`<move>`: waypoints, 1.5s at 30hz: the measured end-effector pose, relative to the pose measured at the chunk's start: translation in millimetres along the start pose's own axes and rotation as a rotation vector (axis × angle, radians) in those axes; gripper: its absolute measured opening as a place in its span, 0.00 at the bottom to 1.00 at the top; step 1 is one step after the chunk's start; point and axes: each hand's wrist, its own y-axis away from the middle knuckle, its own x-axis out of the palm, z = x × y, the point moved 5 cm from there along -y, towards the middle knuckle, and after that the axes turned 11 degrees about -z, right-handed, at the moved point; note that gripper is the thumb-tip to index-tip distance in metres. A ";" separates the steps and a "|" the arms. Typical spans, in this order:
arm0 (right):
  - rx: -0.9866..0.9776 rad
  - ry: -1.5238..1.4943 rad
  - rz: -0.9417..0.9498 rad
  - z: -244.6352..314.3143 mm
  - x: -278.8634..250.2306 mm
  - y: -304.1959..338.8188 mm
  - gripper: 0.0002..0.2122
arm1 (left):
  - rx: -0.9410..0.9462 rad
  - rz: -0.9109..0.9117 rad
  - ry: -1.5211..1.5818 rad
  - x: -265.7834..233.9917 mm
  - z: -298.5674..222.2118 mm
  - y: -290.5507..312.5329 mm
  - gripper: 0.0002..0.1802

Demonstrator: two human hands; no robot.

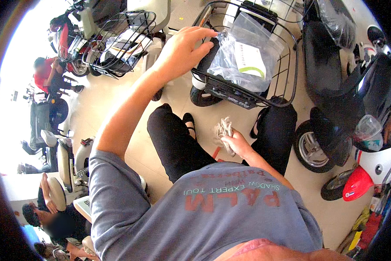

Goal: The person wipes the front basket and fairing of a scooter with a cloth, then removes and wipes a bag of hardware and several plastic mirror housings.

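My left hand [184,50] reaches over the near left rim of a black wire basket [291,82]. Its fingertips meet the bunched corner of a clear plastic bag [223,61] lying in the basket, and the fingers are curled toward it. Inside or under the plastic shows a white card with a green edge [249,58]. Low between my knees, my right hand [239,143] is closed around a crumpled off-white rag [225,130]. The rag hangs apart from the basket.
The basket belongs to a scooter with its front wheel [204,96] before my feet. Close on my right stands a black scooter [334,78]. A second wire basket [117,48] holding papers is at the far left. Two people, one in a red shirt [42,74], are at the left.
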 end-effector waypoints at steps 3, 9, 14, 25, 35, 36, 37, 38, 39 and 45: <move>0.023 -0.268 0.053 46.8 -0.6 18.1 0.11 | -0.091 -0.146 0.060 -15.7 -20.5 18.1 0.15; -0.034 -0.226 0.061 159.4 -3.0 73.7 0.15 | -0.008 -0.202 0.355 -16.3 -87.5 95.5 0.22; -0.340 -0.375 -0.058 219.4 -13.0 121.9 0.22 | -0.293 -0.143 0.822 2.5 -98.8 147.0 0.35; -0.965 -0.585 -0.158 291.9 -37.4 138.5 0.29 | -0.749 -0.354 0.700 -4.7 -17.8 174.7 0.11; -0.241 -0.338 -0.479 349.1 -119.7 -28.2 0.14 | -1.102 -0.509 0.674 82.9 129.5 141.6 0.22; -0.287 -0.276 -0.541 374.8 -118.3 -35.6 0.14 | -1.097 -0.496 0.679 90.0 137.3 141.8 0.24; -0.380 -0.273 -0.530 405.7 -120.5 -45.2 0.14 | -1.089 -0.478 0.690 98.5 144.0 139.2 0.26; -0.469 -0.274 -0.514 435.9 -122.2 -56.6 0.14 | -1.083 -0.459 0.695 104.1 149.7 136.9 0.27; -0.642 -0.151 -0.567 472.4 -120.3 -57.5 0.15 | -1.094 -0.396 0.764 109.6 145.1 136.4 0.32; -1.488 1.078 -0.941 629.4 -85.4 -76.2 0.12 | -1.213 -0.234 1.110 146.2 148.9 153.9 0.41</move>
